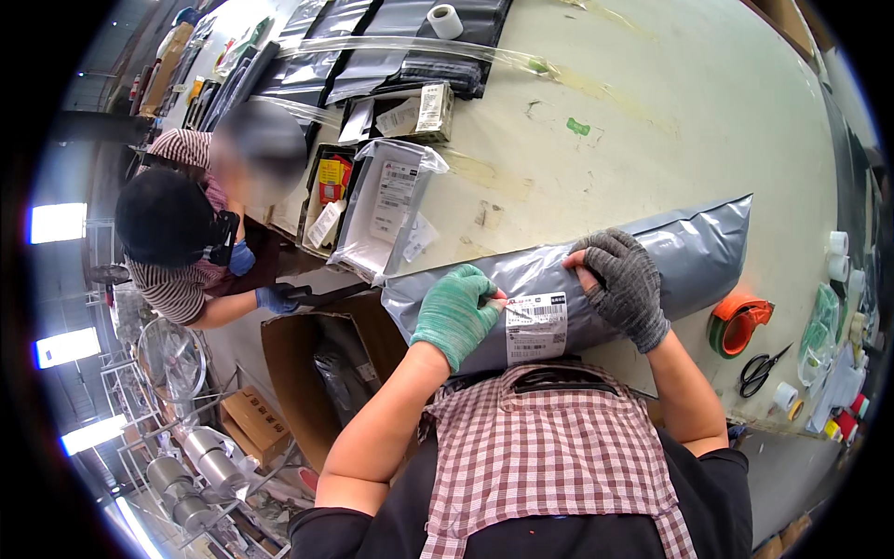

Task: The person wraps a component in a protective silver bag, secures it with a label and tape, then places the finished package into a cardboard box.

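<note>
A long grey plastic mailing bag (694,252), filled and puffed up, lies across the table's near edge in front of me. A white shipping label (537,337) with barcodes sits on its near side. My left hand (458,315), in a green fingerless glove, is closed in a pinch at the label's upper left corner. My right hand (616,284), in a dark grey fingerless glove, lies on the bag just right of the label. Its fingers are curled with the thumb against them; whether anything is between them is hidden.
Right of the bag lie an orange tape dispenser (740,324), black scissors (765,371) and several tape rolls (838,244). At left stands a lined tray (380,210) holding labels. An open cardboard box (282,359) is below it. A co-worker (177,228) stands at the left.
</note>
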A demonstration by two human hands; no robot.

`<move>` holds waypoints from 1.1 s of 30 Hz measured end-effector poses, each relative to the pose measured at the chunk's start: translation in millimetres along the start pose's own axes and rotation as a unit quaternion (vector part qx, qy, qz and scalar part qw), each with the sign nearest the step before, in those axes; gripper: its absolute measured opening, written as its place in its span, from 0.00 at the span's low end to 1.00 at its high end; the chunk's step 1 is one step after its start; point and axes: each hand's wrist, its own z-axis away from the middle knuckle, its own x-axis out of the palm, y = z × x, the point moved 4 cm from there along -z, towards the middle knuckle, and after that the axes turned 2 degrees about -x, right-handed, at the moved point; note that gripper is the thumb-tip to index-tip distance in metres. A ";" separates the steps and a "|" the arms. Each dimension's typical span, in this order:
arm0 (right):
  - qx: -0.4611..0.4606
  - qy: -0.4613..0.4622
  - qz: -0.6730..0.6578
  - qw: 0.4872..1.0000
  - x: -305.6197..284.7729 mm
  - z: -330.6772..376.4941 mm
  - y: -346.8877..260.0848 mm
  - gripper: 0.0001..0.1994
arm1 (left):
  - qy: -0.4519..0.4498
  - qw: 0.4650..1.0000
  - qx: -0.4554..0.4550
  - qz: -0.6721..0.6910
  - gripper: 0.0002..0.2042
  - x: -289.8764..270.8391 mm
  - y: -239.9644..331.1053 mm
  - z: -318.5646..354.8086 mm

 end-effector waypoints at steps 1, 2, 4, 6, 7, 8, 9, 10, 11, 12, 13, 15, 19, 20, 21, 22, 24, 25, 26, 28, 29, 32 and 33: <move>0.001 0.000 0.001 1.000 -0.2 -0.1 -0.5 0.03 | 0.001 1.000 0.007 -0.020 0.06 -0.3 2.2 -0.9; 0.002 0.000 0.000 1.000 0.1 0.2 0.0 0.03 | 0.001 0.999 0.015 -0.039 0.06 -0.5 4.7 -2.0; 0.004 0.001 0.000 1.000 0.5 0.7 1.6 0.03 | -0.020 0.997 0.007 -0.071 0.07 -0.2 8.0 -6.2; -0.004 0.002 -0.003 1.000 -0.2 0.1 1.4 0.03 | -0.064 0.993 -0.023 -0.097 0.07 -1.2 9.7 -13.6; -0.006 0.003 -0.005 1.000 -0.4 0.2 2.1 0.03 | -0.091 0.989 -0.035 -0.115 0.08 -2.5 12.2 -18.3; -0.009 0.004 -0.007 1.000 -0.7 0.2 2.5 0.02 | -0.119 0.987 -0.056 -0.093 0.08 -3.5 11.7 -22.8; -0.010 0.004 -0.012 1.000 -1.8 -0.7 1.8 0.02 | -0.146 0.984 -0.076 -0.071 0.08 -4.4 10.3 -26.7; -0.008 0.003 -0.014 1.000 -1.4 -0.6 2.5 0.02 | -0.174 0.979 -0.096 -0.049 0.08 -3.9 8.8 -29.3; -0.007 0.002 -0.015 1.000 -1.2 -0.1 3.2 0.02 | -0.180 0.977 -0.090 -0.068 0.07 -2.0 7.8 -31.0; -0.006 0.000 -0.017 1.000 -1.1 0.5 3.9 0.01 | -0.176 0.977 -0.074 -0.092 0.07 -0.8 10.6 -31.6; -0.010 0.006 -0.019 1.000 0.0 1.3 4.8 0.02 | -0.170 0.977 -0.059 -0.117 0.07 -0.2 14.0 -31.5; -0.012 0.005 -0.016 1.000 0.4 2.0 5.1 0.02 | -0.166 0.972 -0.045 -0.158 0.07 3.0 17.8 -31.3; -0.003 0.004 -0.016 1.000 2.6 5.3 8.5 0.02 | -0.178 0.963 -0.058 -0.195 0.07 7.1 24.7 -32.3; -0.003 0.004 -0.017 1.000 3.4 6.0 9.3 0.02 | -0.183 0.961 -0.064 -0.195 0.07 7.3 26.2 -32.2; -0.004 0.004 -0.017 1.000 3.9 6.5 10.4 0.02 | -0.171 0.963 -0.060 -0.199 0.07 7.4 27.4 -31.8; -0.004 0.002 -0.017 1.000 4.5 6.8 10.9 0.02 | -0.160 0.964 -0.056 -0.202 0.07 7.9 28.0 -29.9; -0.009 0.008 -0.017 1.000 4.9 6.6 11.3 0.02 | -0.138 0.968 -0.045 -0.205 0.06 7.7 28.1 -26.7; -0.013 0.010 -0.016 1.000 4.8 6.5 11.3 0.03 | -0.127 0.970 -0.038 -0.204 0.06 8.0 27.9 -25.1; -0.017 0.010 -0.015 1.000 4.5 6.3 10.7 0.03 | -0.115 0.972 -0.031 -0.202 0.06 8.1 27.5 -23.7; -0.025 0.011 -0.012 1.000 3.4 5.6 9.1 0.04 | -0.099 0.976 -0.018 -0.195 0.06 8.7 25.2 -21.4; -0.025 0.009 -0.014 1.000 3.3 5.5 9.2 0.03 | -0.091 0.977 -0.012 -0.191 0.06 8.6 24.4 -20.3; -0.027 0.008 -0.022 0.999 3.2 5.4 10.3 0.03 | -0.078 0.985 -0.012 -0.157 0.06 7.7 21.7 -17.4; -0.028 0.011 -0.026 0.999 3.1 5.6 10.3 0.03 | -0.075 0.987 -0.015 -0.143 0.06 7.4 20.2 -16.4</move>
